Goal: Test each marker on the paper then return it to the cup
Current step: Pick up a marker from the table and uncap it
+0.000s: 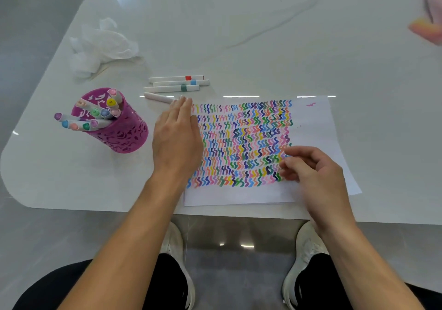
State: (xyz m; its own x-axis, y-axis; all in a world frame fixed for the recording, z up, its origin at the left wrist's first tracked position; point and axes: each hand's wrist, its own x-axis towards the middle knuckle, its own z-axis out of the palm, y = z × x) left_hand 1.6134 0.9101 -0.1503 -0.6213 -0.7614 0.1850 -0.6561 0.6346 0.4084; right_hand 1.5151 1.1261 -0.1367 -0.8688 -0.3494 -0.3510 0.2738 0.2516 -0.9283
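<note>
Your shoes (172,242) peek out under the desk (239,34), your left hand (178,137) lies flat on the paper (311,123), your right hand (315,171) hangs loosely curled and empty, and one bump could roll the marker (159,98) by your left fingertips (184,102) away from the cup (124,135).

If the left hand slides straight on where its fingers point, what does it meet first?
Probably the plain white marker, whose end lies at the fingertips of the left hand; contact is unclear. Beyond lie three banded markers.
</note>
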